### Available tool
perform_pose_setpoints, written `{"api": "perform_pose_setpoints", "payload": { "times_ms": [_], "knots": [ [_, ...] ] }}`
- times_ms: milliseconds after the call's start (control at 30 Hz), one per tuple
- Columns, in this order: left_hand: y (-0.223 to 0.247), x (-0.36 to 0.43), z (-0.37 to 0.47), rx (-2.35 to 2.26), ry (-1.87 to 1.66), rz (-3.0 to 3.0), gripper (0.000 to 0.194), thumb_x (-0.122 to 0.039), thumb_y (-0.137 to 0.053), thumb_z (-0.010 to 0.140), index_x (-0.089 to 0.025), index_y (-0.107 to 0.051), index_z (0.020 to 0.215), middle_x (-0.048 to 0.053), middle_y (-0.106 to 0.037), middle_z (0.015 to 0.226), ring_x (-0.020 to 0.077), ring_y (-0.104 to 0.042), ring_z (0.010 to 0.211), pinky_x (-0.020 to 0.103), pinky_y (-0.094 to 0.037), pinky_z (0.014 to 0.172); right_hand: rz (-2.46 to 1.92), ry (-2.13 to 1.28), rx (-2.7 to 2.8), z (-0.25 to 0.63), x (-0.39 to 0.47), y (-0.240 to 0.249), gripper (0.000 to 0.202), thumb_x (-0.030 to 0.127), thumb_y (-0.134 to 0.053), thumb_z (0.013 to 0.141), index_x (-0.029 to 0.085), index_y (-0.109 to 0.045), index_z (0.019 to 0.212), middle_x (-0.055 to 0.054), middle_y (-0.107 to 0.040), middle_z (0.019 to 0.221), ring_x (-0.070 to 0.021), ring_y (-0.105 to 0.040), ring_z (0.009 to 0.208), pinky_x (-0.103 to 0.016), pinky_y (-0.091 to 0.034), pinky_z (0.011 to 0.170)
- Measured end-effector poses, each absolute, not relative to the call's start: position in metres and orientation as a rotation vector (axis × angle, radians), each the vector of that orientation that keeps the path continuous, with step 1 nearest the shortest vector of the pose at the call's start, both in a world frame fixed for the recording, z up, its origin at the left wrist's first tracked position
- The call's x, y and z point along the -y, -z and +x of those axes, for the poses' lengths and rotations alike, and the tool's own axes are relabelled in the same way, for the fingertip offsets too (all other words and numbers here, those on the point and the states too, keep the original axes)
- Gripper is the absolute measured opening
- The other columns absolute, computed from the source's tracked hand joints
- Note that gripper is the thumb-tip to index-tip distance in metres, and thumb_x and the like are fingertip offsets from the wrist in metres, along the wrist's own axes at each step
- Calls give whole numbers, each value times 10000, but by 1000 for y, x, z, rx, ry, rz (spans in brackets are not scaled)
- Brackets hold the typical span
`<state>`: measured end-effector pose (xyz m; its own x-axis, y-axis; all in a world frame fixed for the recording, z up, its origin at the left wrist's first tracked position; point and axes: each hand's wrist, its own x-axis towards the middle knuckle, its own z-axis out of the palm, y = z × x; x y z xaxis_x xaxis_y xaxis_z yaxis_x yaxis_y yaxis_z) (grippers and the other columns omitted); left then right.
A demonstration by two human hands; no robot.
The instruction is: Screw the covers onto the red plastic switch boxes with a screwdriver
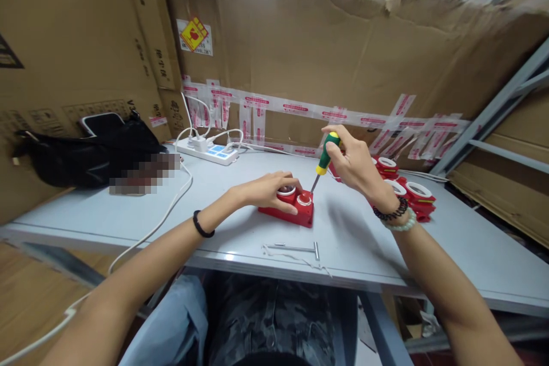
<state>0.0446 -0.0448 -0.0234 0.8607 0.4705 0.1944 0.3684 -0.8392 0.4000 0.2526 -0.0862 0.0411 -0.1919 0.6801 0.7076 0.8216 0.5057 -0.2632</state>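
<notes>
A red box-shaped device (305,217) lies on the table, with a round red button ringed in white at its right end and a white-rimmed round window beside it. My left hand (274,191) rests over its left part, fingers around the window and thumb along the front, holding it down. In my right hand (349,154) is a screwdriver (324,157) with a green and yellow handle. Its shaft slants down to the far right corner of the device; whether a screw is under the tip I cannot make out.
A small metal hammer-like T-shaped tool (295,248) lies near the front edge with a thin string. More red devices with white rings (418,190) sit at right. A white power strip (210,150), cables and a black bag (94,154) are at left. Cardboard (300,51) walls the back.
</notes>
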Motion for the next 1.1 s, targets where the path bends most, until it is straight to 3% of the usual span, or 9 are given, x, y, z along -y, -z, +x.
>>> {"api": "perform_pose_setpoints", "payload": {
  "times_ms": [67, 200, 400, 600, 667, 800, 867, 1000, 1100],
  "knots": [
    [23, 45, 45, -627, -410, 2686, 465, -560, -623, 781, -251, -561, 1123, 35, -528, 1004, 202, -503, 899, 294, -375, 791, -1157, 150, 1931, 254, 84, -40, 294, 342, -439, 880, 216, -568, 1112, 19, -567, 656, -120, -484, 513, -241, -380, 540],
    [24, 45, 44, -631, -411, 2687, 470, -554, -631, 777, -253, -562, 1132, 37, -530, 1009, 204, -504, 903, 292, -375, 791, -1251, 411, 1806, 253, 83, -35, 260, 408, -521, 842, 220, -623, 989, 29, -522, 585, -119, -456, 487, -253, -358, 531],
    [23, 45, 44, -633, -409, 2684, 468, -554, -632, 777, -253, -563, 1129, 36, -520, 1009, 206, -505, 907, 298, -376, 799, -1078, -29, 2024, 258, 87, -40, 411, 250, -457, 844, 232, -473, 1255, -18, -637, 876, -140, -576, 663, -259, -452, 612],
    [23, 46, 44, -636, -409, 2686, 460, -552, -609, 792, -254, -563, 1138, 37, -516, 1014, 208, -508, 910, 303, -372, 812, -1203, 343, 1856, 257, 85, -35, 263, 383, -599, 791, 212, -603, 990, 23, -558, 632, -118, -483, 500, -259, -395, 537],
    [22, 46, 44, -637, -408, 2686, 465, -553, -606, 793, -250, -563, 1144, 42, -520, 1020, 210, -507, 910, 303, -372, 808, -1242, 357, 1846, 259, 84, -34, 298, 381, -575, 804, 221, -584, 1055, 12, -589, 681, -128, -507, 521, -272, -408, 557],
    [22, 46, 44, -633, -404, 2688, 464, -553, -613, 788, -244, -565, 1130, 43, -520, 1016, 210, -505, 905, 298, -372, 799, -1075, -61, 2010, 264, 82, -36, 421, 296, -506, 832, 239, -453, 1247, -12, -636, 837, -151, -598, 663, -267, -464, 594],
    [23, 46, 44, -633, -403, 2689, 466, -555, -618, 784, -250, -562, 1133, 40, -520, 1023, 210, -504, 914, 298, -371, 804, -1063, -69, 1995, 264, 81, -36, 379, 308, -554, 807, 233, -499, 1174, 4, -618, 779, -143, -583, 621, -253, -454, 563],
    [24, 45, 44, -649, -404, 2685, 478, -555, -632, 777, -259, -558, 1144, 42, -529, 1041, 213, -502, 932, 304, -369, 817, -1243, 316, 1819, 261, 83, -35, 210, 360, -610, 778, 218, -588, 931, 31, -550, 623, -126, -497, 513, -260, -395, 539],
    [25, 44, 44, -642, -408, 2684, 473, -558, -636, 774, -252, -562, 1126, 41, -532, 1026, 208, -502, 912, 300, -376, 802, -1220, 253, 1894, 264, 84, -38, 229, 342, -520, 844, 235, -580, 1037, 11, -609, 736, -136, -541, 593, -263, -406, 589]
  ]
}}
